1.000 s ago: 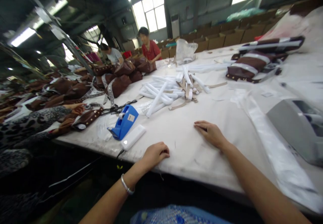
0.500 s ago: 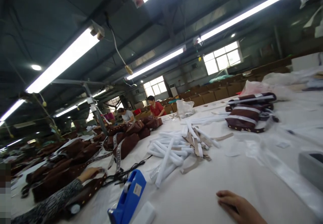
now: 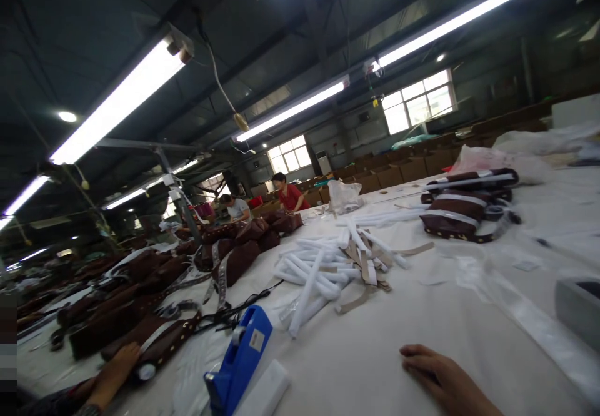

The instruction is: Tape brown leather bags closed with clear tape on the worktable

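The right hand (image 3: 440, 378) lay at or just above a white-covered table (image 3: 375, 347), fingers loosely bent with narrow gaps between them, nothing visible in its grip; the left hand was out of view. Ahead and left of the grip, well apart from it, lay a loose heap of white tubes (image 3: 308, 294), with beige strips (image 3: 364, 268) tangled at its right end. Farther left of the grip stood a blue tape dispenser (image 3: 244, 353) beside a slim white block (image 3: 267, 388); to its right lay a clear plastic strip (image 3: 510, 303). The tubes crossed unfastened, so a tug on a lower one could probably scatter the heap; a wide leftward sweep might knock the dispenser
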The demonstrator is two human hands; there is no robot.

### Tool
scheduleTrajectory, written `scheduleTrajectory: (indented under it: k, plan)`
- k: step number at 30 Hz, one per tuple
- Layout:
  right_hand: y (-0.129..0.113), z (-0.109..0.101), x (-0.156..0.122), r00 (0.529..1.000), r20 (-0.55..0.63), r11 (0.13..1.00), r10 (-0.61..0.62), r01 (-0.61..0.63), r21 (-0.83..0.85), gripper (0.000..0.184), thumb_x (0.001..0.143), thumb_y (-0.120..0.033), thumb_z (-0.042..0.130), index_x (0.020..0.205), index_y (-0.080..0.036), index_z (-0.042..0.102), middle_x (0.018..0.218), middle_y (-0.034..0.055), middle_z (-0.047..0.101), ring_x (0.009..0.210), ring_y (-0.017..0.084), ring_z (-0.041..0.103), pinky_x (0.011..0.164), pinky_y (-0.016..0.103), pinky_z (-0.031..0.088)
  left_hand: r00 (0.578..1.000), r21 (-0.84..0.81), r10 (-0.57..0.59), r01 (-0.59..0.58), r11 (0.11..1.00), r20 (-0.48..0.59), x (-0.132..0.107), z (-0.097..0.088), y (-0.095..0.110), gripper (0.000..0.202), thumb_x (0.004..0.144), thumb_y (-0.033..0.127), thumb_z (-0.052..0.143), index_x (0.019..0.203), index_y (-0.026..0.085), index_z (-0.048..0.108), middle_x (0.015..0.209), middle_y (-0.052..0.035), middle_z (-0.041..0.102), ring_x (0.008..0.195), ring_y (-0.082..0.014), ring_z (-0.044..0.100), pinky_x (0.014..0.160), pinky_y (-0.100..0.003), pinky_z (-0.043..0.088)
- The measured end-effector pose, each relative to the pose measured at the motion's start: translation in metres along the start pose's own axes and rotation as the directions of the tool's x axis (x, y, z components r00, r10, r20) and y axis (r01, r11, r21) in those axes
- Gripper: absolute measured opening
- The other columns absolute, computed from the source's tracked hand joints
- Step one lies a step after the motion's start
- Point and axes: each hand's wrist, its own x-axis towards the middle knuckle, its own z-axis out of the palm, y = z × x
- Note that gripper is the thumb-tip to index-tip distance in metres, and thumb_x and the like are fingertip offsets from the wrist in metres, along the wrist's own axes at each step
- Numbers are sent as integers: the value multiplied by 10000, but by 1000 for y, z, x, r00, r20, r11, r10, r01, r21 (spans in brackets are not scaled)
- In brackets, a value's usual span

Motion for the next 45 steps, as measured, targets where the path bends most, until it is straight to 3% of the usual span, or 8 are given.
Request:
scheduleTrajectory:
  k: [3,6,9,13,19,27,35,45]
  plan:
    - [0,1,0,1000,-8,1000,8,-9,-21,449,911,-598,492,954,-281,806,1252,91,693,1139,313,658,1017,380,512,997,-11,1,-2,1000,-72,-19,-62,-18,267,949,427,569,1172,297,638,1215,-19,632,1088,-216,623,872,-380,555]
    - [1,1,0,1000,-6,1000,7,-7,-26,442,911,-588,492,957,-280,806,1246,88,697,1141,314,656,1019,385,510,990,-21,-6,3,1000,-138,-37,-116,-33,388,988,472,302,1003,486,690,1004,110,657,1087,-195,639,744,-326,567]
    - [1,1,0,1000,-2,1000,5,-5,-20,437,908,-583,499,967,-279,806,1252,90,693,1152,314,649,1031,393,501,982,-39,-14,7,999,-186,-50,-133,-37,371,965,509,339,977,457,706,959,78,670,1040,-197,648,741,-310,568]
    - [0,-1,-1,1000,1,1000,3,-3,-18,439,916,-580,495,972,-272,803,1255,91,692,1149,314,649,1023,395,506,988,-58,-35,26,998,-153,-47,-87,-23,259,981,435,507,1130,287,658,1197,-18,639,1063,-207,626,871,-361,555]
    - [-1,-1,-1,1000,10,1000,10,-9,-30,449,915,-585,491,981,-269,803,1256,88,691,1161,314,643,1041,409,491,997,-93,-59,55,994,-39,-5,8,1,253,940,400,601,1168,297,642,1274,-79,612,1086,-216,610,889,-384,564]
    - [-1,-2,-1,1000,26,999,-9,10,-37,449,938,-572,471,981,-266,798,1274,85,680,1157,302,643,1017,390,500,992,-137,-124,124,983,13,19,52,0,268,949,362,601,1178,225,627,1210,-55,639,1067,-243,626,861,-419,565]
    - [-2,-4,-2,1000,15,998,-6,7,-56,411,920,-555,509,1017,-274,793,1258,65,693,1143,299,651,1033,420,499,992,-275,-97,117,954,86,-27,123,15,199,933,403,590,966,227,675,1111,-67,694,995,-199,652,906,-360,535]
    - [-4,-6,-5,995,34,971,-99,104,-213,326,930,-478,530,1038,-290,773,1216,13,706,1098,258,674,1043,412,519,960,-458,-270,205,865,-79,-92,116,57,162,946,321,530,876,203,616,1122,-69,715,1069,-215,643,981,-348,473]
